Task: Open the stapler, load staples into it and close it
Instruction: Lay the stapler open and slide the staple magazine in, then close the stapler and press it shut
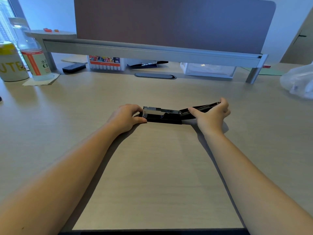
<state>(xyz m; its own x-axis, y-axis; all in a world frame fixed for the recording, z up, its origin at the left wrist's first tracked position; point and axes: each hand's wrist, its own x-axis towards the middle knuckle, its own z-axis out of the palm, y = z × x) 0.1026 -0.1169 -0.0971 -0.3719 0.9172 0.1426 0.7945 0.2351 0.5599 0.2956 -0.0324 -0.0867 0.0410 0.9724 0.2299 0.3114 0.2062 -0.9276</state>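
Note:
A black stapler [162, 116] lies on the light wooden desk [152, 167], swung wide open. Its silver staple channel [160, 110] faces up on the left half. The black top cover [201, 107] is folded back to the right, slanting upward. My left hand [125, 117] pinches the front end of the base and channel. My right hand [211, 114] grips the far end of the folded-back cover. I see no loose staples; whether the channel holds any is too small to tell.
A grey shelf riser [152, 51] spans the back. Under it stand a marker box [105, 63], a black eraser-like block [73, 67] and a clear tray [208, 69]. A bottle [32, 53] and can [10, 63] stand far left; a plastic bag [298, 82] lies far right.

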